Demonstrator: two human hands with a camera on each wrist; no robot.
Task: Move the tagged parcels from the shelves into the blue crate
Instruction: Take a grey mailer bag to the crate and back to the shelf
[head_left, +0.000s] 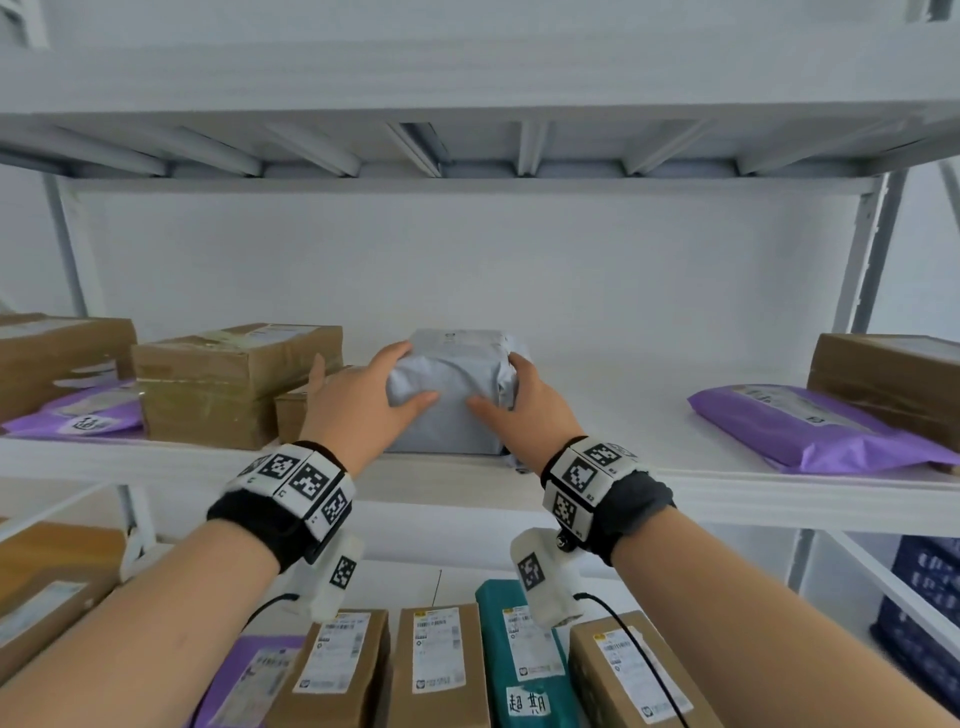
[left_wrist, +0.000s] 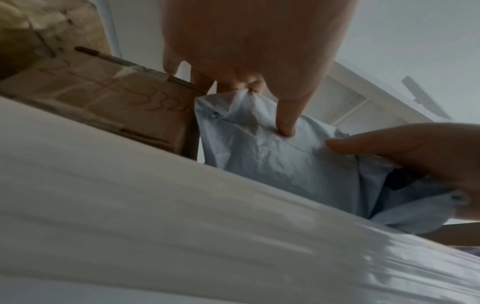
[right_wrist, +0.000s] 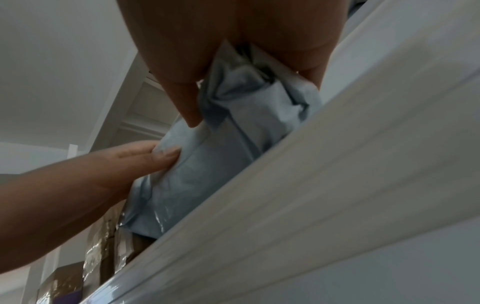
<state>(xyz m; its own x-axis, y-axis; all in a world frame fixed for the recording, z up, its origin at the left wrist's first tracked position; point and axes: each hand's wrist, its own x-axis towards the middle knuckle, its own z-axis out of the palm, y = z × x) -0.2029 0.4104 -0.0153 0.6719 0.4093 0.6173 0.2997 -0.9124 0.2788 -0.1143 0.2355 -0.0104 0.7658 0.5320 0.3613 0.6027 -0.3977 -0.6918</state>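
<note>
Grey parcel (head_left: 451, 395) sits mid-shelf (head_left: 649, 415), clamped between left hand (head_left: 358, 400) at 9 o'clock and right hand (head_left: 524, 402) at 3. Slack wrap is pinched only; slippage during lift is judged likely.

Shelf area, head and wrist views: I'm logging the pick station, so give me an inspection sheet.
Surface: white shelf, pale boards.
Job's things: grey parcel stands mid-shelf; blue crate low right, partly visible.
Clutter: brown boxes left of the parcel, purple mailer right; teal parcel and labelled boxes on the lower shelf.
Grippers: left hand and right hand grip the grey parcel's sides.
Cables: black leads from wrist cameras.
Surroundings: white wall, shelf above.
</note>
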